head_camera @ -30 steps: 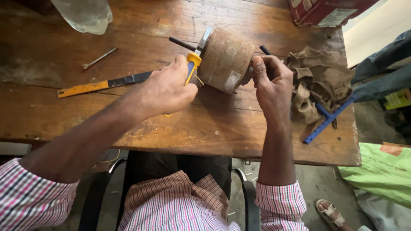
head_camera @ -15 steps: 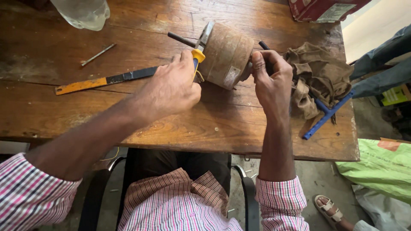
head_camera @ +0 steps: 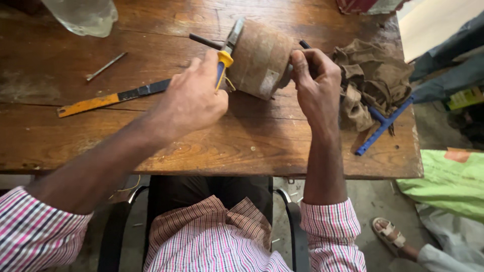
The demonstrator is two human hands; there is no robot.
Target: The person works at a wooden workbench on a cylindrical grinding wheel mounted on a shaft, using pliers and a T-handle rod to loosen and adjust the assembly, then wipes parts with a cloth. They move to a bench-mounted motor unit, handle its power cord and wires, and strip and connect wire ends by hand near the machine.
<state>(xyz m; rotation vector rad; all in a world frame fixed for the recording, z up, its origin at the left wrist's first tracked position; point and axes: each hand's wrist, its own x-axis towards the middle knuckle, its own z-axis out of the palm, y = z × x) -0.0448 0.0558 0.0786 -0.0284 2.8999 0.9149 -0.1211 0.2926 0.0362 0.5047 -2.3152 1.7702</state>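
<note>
A brown paper-wrapped cylinder [head_camera: 262,58] lies on its side on the wooden table [head_camera: 151,136], with a dark rod [head_camera: 204,41] sticking out of its left end. My left hand [head_camera: 194,98] grips pliers [head_camera: 226,55] with yellow-and-blue handles, their jaws at the cylinder's left end. My right hand [head_camera: 315,83] holds the cylinder's right end, fingers curled around it near the rod's other tip [head_camera: 304,44].
A yellow-handled flat blade [head_camera: 113,97] and a nail [head_camera: 105,66] lie to the left. A clear plastic bag [head_camera: 83,15] sits at the far left. Crumpled brown paper [head_camera: 373,75] and a blue plastic cross piece [head_camera: 383,123] lie at the right. Another person's sandalled foot [head_camera: 390,232] shows below.
The view has shifted slightly. My left hand and the pliers have edged up along the cylinder's left end. My right hand stays on the right end.
</note>
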